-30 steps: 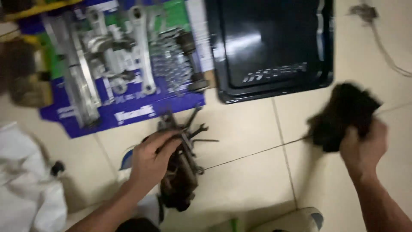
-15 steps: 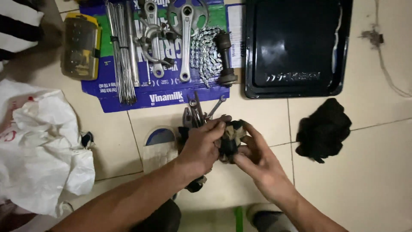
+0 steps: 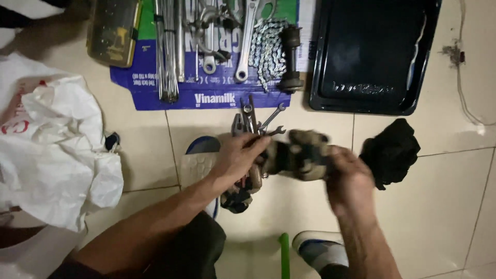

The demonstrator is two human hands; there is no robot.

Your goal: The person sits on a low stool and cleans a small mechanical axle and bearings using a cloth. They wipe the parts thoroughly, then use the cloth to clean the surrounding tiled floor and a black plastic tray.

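2 hands on a grimy part

Left hand and right hand both clamp the dirty part above the floor tiles, near the wrenches and black rag.

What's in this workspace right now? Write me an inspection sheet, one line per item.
Surface: pale tiled floor, dark grout lines.
Job's things: grimy dark part held between both hands; small wrenches beside it.
Clutter: black rag, white plastic bag, black tray, chain and spokes on blue cardboard.
Grippers: left hand and right hand both grip the part.
Cables: thin cord at right edge.
Surroundings: person's shoes below.
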